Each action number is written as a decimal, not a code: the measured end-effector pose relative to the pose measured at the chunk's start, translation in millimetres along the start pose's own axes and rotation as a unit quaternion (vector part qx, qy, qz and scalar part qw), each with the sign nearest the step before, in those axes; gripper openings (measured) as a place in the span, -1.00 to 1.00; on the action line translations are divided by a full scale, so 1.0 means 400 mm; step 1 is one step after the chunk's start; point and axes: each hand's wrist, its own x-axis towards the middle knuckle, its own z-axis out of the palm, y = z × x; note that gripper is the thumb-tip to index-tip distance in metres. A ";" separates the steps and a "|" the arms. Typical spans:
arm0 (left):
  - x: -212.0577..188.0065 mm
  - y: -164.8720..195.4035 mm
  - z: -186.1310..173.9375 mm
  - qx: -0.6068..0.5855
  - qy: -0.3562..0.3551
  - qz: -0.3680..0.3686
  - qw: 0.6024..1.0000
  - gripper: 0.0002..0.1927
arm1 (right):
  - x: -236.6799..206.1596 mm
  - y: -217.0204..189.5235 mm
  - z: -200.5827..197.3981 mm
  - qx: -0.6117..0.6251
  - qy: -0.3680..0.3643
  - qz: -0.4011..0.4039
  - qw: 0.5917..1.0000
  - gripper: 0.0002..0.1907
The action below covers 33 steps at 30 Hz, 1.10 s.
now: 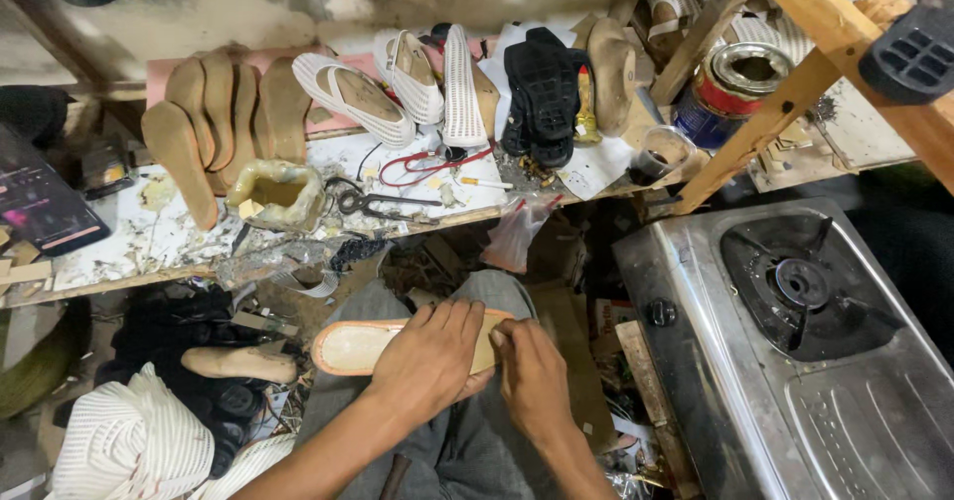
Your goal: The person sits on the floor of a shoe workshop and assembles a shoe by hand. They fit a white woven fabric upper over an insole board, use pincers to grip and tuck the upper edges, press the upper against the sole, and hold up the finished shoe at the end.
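A pale shoe sole [353, 346] with an orange rim lies across my lap, toe end to the left. My left hand [429, 356] lies flat over its middle, fingers spread and pressing down on it. My right hand [532, 371] pinches the sole's right end, fingers curled at its edge. Grey trousers [467, 450] show beneath both hands.
A low workbench [129, 247] ahead holds tan insoles [214, 112], white striped shoe uppers [397, 83], black soles [542, 87], scissors [373, 202], a glue pot [276, 192] and a tin can [730, 78]. A steel gas stove [795, 341] stands on the right. A wooden last [238, 364] lies at my left.
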 end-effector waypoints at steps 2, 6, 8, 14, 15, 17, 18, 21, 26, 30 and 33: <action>0.001 0.005 0.004 0.015 -0.023 0.001 1.000 -0.16 | 0.004 0.003 0.000 -0.044 -0.015 -0.041 0.998 -0.90; 0.002 0.012 0.004 0.030 -0.007 0.004 1.000 -0.09 | 0.023 0.009 -0.016 0.053 -0.036 0.068 0.996 -0.89; 0.001 0.013 0.002 0.050 -0.015 0.010 0.999 -0.12 | 0.009 0.008 -0.027 0.113 -0.045 0.150 0.981 -0.84; -0.008 0.015 0.001 0.021 -0.016 0.008 1.000 -0.18 | -0.253 0.004 0.038 0.084 -0.217 -0.073 0.970 -0.89; -0.009 0.018 0.002 0.017 -0.010 0.010 1.000 -0.19 | -0.311 0.007 0.073 0.084 -0.336 -0.087 0.934 -0.87; -0.011 0.023 0.004 0.007 0.001 0.009 1.000 -0.20 | -0.390 0.038 0.146 0.008 -0.292 -0.296 0.909 -0.61; -0.012 0.026 0.004 0.007 -0.008 0.005 1.000 -0.21 | -0.420 0.056 0.165 0.009 -0.305 -0.301 0.904 -0.64; -0.016 0.030 -0.001 0.006 -0.018 0.001 1.000 -0.23 | -0.451 0.089 0.159 0.078 -0.366 -0.220 0.901 -0.70; -0.020 0.025 -0.010 0.016 0.013 0.011 1.000 -0.22 | -0.344 0.080 -0.084 0.364 -0.235 0.219 0.874 -0.59; -0.020 0.025 -0.006 0.026 -0.005 0.012 1.000 -0.20 | -0.242 0.024 -0.272 0.481 -0.111 0.420 0.761 -0.53; -0.020 0.033 0.000 0.014 -0.021 0.004 1.000 -0.23 | -0.207 -0.036 -0.278 0.525 0.083 0.276 0.801 -0.57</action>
